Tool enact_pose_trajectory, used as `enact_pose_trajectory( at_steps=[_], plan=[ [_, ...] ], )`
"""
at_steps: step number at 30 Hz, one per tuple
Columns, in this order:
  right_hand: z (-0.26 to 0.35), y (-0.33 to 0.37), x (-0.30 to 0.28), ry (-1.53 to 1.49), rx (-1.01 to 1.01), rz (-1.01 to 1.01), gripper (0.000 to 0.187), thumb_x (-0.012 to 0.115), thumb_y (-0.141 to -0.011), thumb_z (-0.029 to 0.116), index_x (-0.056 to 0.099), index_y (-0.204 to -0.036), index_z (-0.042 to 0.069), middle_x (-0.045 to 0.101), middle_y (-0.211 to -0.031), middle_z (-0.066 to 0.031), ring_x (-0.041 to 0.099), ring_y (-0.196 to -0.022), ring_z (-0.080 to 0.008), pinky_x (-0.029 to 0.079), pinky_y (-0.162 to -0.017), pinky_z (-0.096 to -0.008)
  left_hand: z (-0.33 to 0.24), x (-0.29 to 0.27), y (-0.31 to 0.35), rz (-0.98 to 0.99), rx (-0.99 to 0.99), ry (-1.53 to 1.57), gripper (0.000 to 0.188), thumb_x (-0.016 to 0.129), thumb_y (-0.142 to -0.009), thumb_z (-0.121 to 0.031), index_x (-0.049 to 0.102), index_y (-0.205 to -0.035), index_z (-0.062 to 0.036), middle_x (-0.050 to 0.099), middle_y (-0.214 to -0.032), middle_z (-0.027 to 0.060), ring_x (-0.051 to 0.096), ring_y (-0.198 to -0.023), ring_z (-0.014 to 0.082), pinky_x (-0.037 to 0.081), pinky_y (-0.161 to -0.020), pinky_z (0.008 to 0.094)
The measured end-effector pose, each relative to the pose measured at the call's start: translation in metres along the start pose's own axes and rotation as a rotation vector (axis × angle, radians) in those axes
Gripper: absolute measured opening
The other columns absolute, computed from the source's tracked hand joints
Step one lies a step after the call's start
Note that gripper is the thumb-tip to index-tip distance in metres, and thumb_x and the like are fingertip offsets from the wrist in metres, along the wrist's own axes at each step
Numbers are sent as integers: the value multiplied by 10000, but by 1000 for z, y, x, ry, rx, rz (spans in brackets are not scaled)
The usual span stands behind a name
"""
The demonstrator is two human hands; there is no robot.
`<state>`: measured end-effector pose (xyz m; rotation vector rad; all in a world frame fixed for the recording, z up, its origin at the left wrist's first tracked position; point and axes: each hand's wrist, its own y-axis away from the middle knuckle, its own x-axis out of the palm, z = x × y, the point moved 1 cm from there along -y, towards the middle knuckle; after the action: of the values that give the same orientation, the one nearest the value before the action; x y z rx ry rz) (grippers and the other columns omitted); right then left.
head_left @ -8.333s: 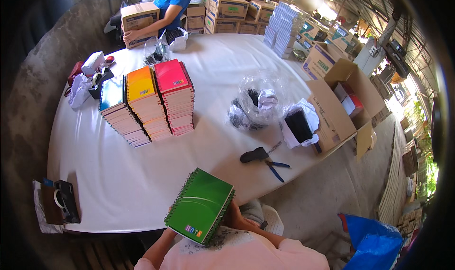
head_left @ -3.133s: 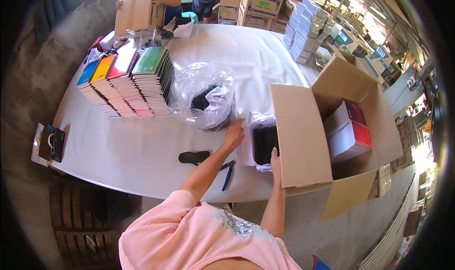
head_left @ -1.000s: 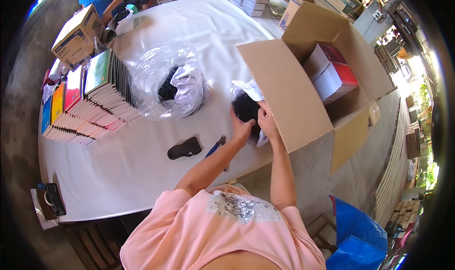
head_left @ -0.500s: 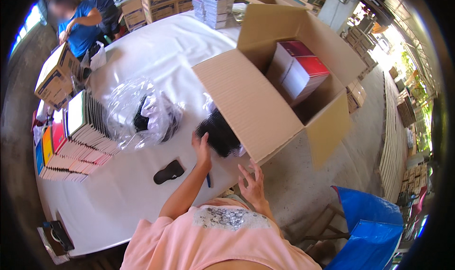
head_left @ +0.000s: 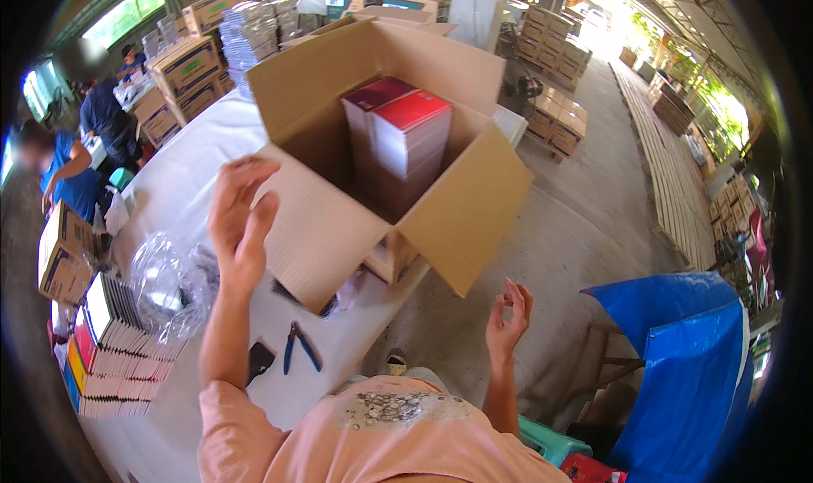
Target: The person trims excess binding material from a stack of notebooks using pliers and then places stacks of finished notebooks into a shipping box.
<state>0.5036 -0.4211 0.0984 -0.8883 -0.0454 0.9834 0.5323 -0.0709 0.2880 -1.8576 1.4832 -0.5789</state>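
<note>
My left hand (head_left: 241, 216) is raised at the left flap of an open cardboard box (head_left: 309, 220), its fingers apart and nothing in them; whether it touches the flap I cannot tell. In the air right of the box's front flap is my right hand (head_left: 510, 318), loosely curled with fingers apart, holding nothing. Inside the box stands a tall stack of books (head_left: 415, 114) with red and dark maroon covers. Blue-handled pliers (head_left: 299, 349) lie spread on the table below the box, beside a small black object (head_left: 260, 360). The flap mostly hides some black coils (head_left: 292, 297).
Spiral-bound notebooks (head_left: 127, 347) are stacked at the left, next to a clear plastic bag (head_left: 165, 288) and a smaller carton (head_left: 68, 254). A blue sheet (head_left: 686, 364) drapes a chair at the right. Two co-workers and several cartons (head_left: 186, 68) are farther back.
The view has swung right. My left hand has risen from beside the black coils to the box's left flap. My right hand has moved away from the box, to the right.
</note>
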Motion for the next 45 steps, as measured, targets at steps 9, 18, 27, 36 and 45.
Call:
enact_pose_trajectory(
  at_steps=[9,18,27,36,45],
  plan=[
    [-29,7,-52,215,-158,128,411,546,-759,-89,572,-1145,51,534,-1070,-147,557,-882,-232,488,-706,-295,67,93,-71,444,-753,-18,505,523,-886,-380,389,-1302,-126,447,-1226,94,447,-1148,208,398,-913,389],
    [-27,-42,-90,144,19,108,305,689,-710,-15,650,-997,83,590,-943,-107,581,-838,-248,480,-701,-341,123,89,-59,117,-1101,183,537,490,-896,-432,357,-1336,-156,421,-1235,102,421,-1167,219,441,-857,441],
    [-42,-160,0,204,-353,433,809,844,-518,241,499,-1236,383,305,-1391,-62,371,-1210,-291,352,-929,-497,119,96,-52,92,-864,-108,528,458,-900,-459,344,-1340,-188,405,-1319,90,393,-1236,224,409,-862,401],
    [-66,-217,91,112,-964,728,1124,803,-338,423,279,-1323,557,69,-1526,-28,68,-1385,-343,85,-1031,-640,111,102,-40,-154,-850,-239,582,457,-880,-507,334,-1360,-200,383,-1352,96,341,-1286,235,391,-880,440],
    [-98,-286,111,-252,-890,581,826,712,-494,629,406,-1257,547,121,-1499,-87,-6,-1359,-401,92,-985,-650,128,127,-51,-415,-1513,77,1309,529,-576,-820,-68,-1429,-27,-43,-1501,196,-21,-1390,332,53,-994,692]
  ],
)
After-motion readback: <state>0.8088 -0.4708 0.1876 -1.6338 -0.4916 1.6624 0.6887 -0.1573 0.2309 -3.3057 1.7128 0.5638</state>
